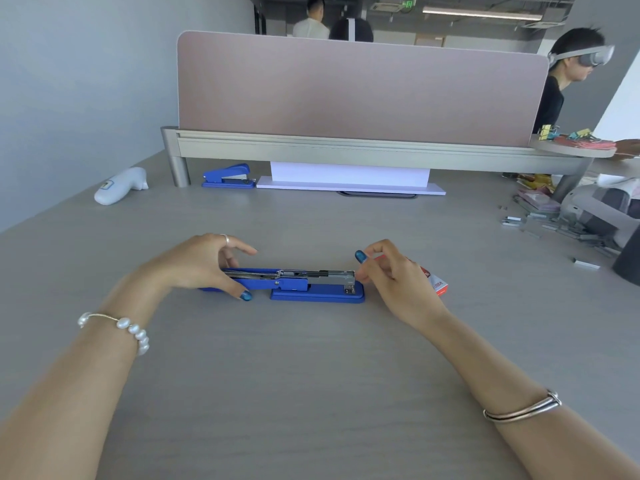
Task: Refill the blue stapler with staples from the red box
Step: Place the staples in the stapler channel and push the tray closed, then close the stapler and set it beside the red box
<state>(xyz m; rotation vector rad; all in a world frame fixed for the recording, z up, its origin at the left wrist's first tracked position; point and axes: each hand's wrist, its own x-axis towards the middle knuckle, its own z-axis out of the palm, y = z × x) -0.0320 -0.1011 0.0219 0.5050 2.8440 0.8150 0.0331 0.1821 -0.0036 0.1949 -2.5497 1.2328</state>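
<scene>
Left hand (204,263) grips the flipped-open blue stapler (294,284)'s lid, right hand (388,268) pinching its silver magazine tip.

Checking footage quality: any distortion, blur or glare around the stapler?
Head view: wide-angle bending curves the divider and desk edges; the blue stapler is fairly sharp, the red box print soft; lighting is even with faint shadows and no strong glare.

The red box (437,283) bore small white print, perhaps "1000", too blurred to read surely.
</scene>
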